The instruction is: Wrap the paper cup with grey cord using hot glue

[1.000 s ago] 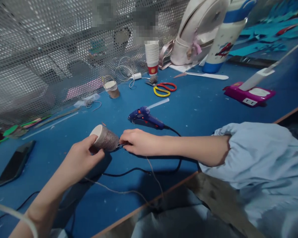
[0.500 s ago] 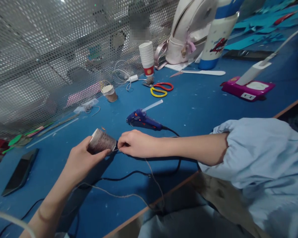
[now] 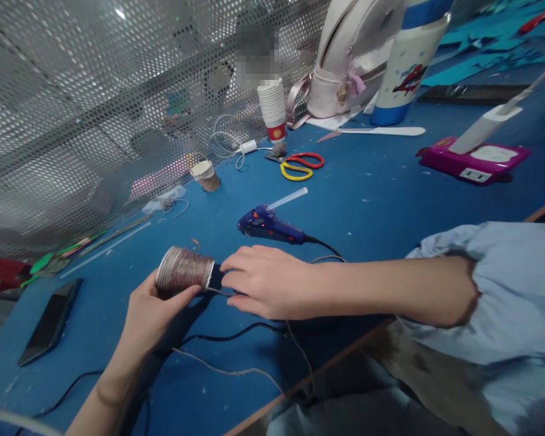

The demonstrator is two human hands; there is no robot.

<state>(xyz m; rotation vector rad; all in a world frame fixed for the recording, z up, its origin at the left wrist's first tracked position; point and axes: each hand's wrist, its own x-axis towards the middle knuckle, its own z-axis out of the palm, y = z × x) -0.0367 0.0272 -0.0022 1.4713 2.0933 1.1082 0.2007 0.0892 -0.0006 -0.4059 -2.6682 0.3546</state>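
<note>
My left hand (image 3: 151,309) grips a small cup wound round with brown twine (image 3: 181,269), held on its side above the blue table (image 3: 381,194). My right hand (image 3: 261,281) is at the cup's right end, fingers pressed together on the twine where it meets the cup. A loose length of twine (image 3: 236,370) trails from there across the table toward its front edge. A blue glue gun (image 3: 270,225) with a clear glue stick lies just behind my right hand, its black cord running under my forearm.
A phone (image 3: 49,321) lies at the left. Further back are another twine-wrapped cup (image 3: 204,175), a stack of paper cups (image 3: 273,109), red and yellow scissors (image 3: 300,165), a pink bag (image 3: 345,66), a bottle (image 3: 404,66) and a magenta power strip (image 3: 472,158). A perforated metal screen (image 3: 95,97) closes off the back.
My left hand has turned the cup, so its pale flat end no longer faces me. My right hand has stayed at the cup's end on the twine. The view shifted slightly.
</note>
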